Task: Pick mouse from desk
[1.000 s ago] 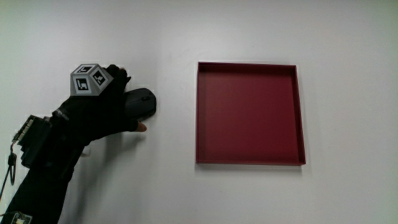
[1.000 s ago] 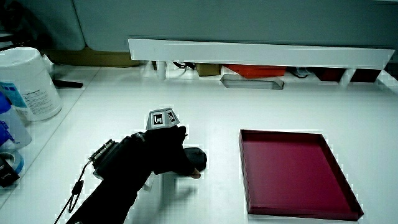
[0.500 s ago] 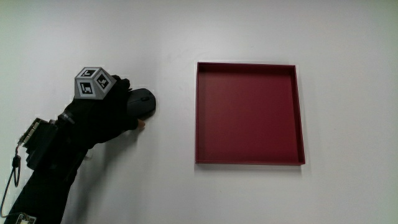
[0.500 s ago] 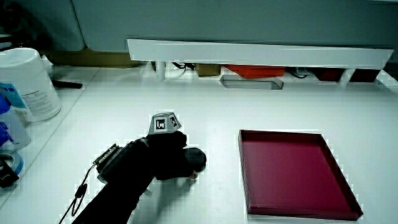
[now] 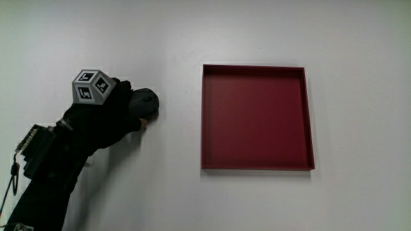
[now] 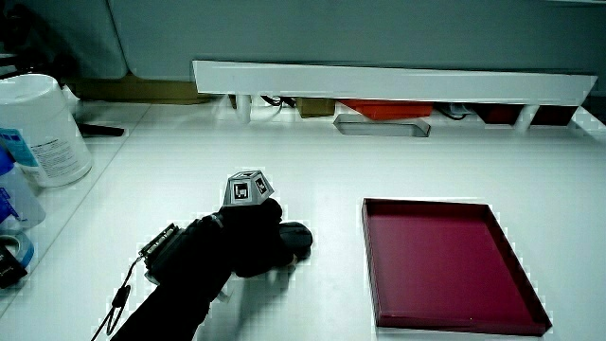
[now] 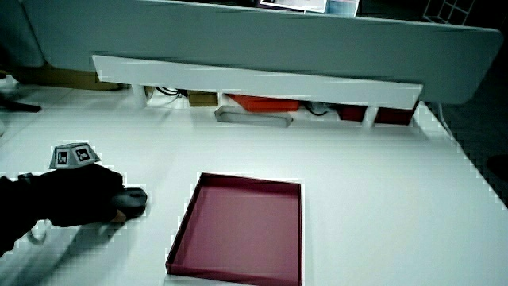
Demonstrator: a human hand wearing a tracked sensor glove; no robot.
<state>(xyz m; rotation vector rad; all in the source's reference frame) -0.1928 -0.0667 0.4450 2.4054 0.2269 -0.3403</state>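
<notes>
The white surface (image 5: 192, 199) carries a shallow red tray (image 5: 258, 163), empty, with a low partition (image 6: 379, 80) at the edge away from the person. A white tub (image 6: 43, 128) stands near that edge too, well apart from the tray.

The mouse (image 5: 145, 102) lies on the surface beside the tray, with a clear gap between them. In both side views it shows as a dark lump under the glove, its nose poking out toward the tray (image 6: 297, 239) (image 7: 133, 201).

The hands (image 5: 109, 115) — one black glove with a patterned cube (image 5: 91, 86) on its back — is draped over the mouse, fingers curled down round it and grasping it. Whether the mouse is already off the surface I cannot tell; it looks to be resting there.

To lift well, I judge the grip should squeeze both flanks evenly, thumb low on the side nearer the person, then rise straight up without dragging. A smooth, rounded shell may slip if pinched only at its top, so the palm should stay pressed on it.
</notes>
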